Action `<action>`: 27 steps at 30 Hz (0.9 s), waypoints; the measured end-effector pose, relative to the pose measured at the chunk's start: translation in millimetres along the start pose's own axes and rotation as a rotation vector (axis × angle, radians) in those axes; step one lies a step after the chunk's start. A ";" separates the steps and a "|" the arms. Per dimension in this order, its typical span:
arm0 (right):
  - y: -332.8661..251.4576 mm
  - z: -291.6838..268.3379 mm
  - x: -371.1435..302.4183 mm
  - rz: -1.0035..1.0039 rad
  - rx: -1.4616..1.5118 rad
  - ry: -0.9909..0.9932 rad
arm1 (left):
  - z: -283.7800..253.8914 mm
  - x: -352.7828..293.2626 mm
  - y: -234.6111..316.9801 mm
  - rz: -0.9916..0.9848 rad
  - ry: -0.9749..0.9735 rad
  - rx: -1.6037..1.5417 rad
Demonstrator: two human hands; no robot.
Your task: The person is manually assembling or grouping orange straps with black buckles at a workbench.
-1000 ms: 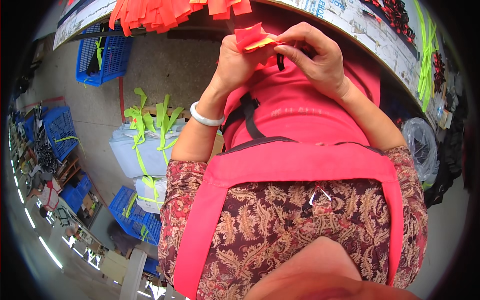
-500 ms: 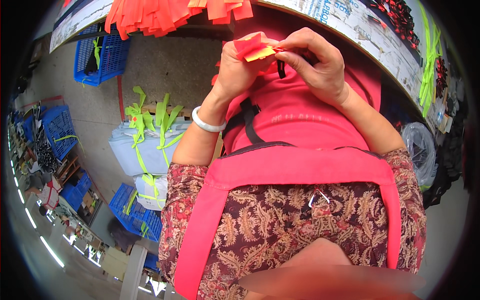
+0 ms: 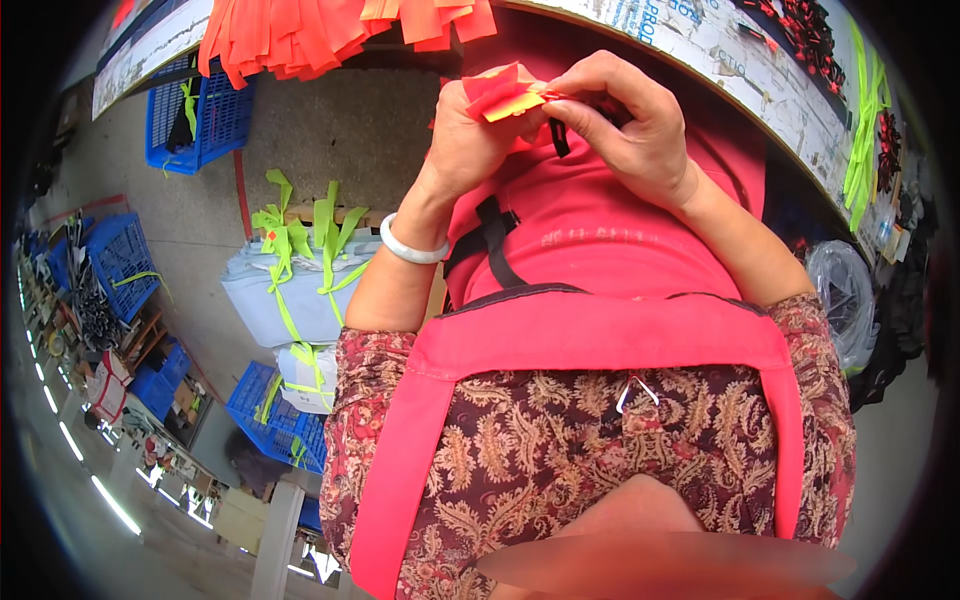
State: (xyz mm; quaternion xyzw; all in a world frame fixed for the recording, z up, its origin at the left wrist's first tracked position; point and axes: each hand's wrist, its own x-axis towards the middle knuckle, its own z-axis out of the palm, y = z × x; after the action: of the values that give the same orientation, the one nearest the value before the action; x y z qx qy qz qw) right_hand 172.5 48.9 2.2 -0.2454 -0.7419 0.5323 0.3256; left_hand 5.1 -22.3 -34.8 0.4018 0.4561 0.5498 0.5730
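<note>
In front of my red apron [image 3: 600, 240], both hands meet over a small bundle of orange-red fabric strips [image 3: 494, 92] with a yellow-orange patch on its lower edge. My left hand [image 3: 468, 135] is closed round the strips, which stick out above its fingers. Thumb and index finger of my right hand [image 3: 630, 125] pinch the bundle's right end, where something small and red shows. A short black strap [image 3: 559, 138] dangles just below that pinch. The right hand's other fingers are curled, and what lies under them is mostly hidden.
More orange strips [image 3: 290, 35] hang over the edge of the worktable [image 3: 700, 60]. Black-and-red pieces [image 3: 800, 40] and lime-green strips [image 3: 862, 140] lie at its right. On the left are blue crates [image 3: 205, 120] and a light-blue stack [image 3: 300, 290] tied with green strips.
Both hands have shifted very slightly left with the strips still in them. The grip looks the same, and the black strap still hangs below.
</note>
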 end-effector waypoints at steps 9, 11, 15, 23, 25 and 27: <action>8.8 -2.3 -0.9 0.046 -0.008 -0.041 | 0.9 0.6 -6.1 0.064 0.045 0.017; 7.9 -0.7 -1.4 0.080 0.018 -0.040 | 0.3 0.5 -7.4 0.105 0.032 0.018; -3.9 0.6 0.7 0.144 0.005 -0.013 | -0.1 1.8 -0.4 0.059 0.056 0.055; -5.6 -3.1 -1.7 -0.032 -0.193 -0.046 | 2.6 0.6 -0.3 0.117 0.043 0.106; -0.5 -2.8 -1.7 -0.039 -0.186 -0.035 | 5.0 1.5 -4.3 0.135 0.061 0.120; 5.4 -1.7 -0.7 0.044 -0.060 -0.015 | 6.2 2.0 -3.0 0.151 0.080 0.133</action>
State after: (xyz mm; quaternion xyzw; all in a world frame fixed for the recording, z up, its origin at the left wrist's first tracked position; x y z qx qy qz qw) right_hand 174.3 51.2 -2.6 -0.2674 -0.7543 0.5187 0.3007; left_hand 11.8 -20.2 -36.2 0.4497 0.4825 0.5754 0.4836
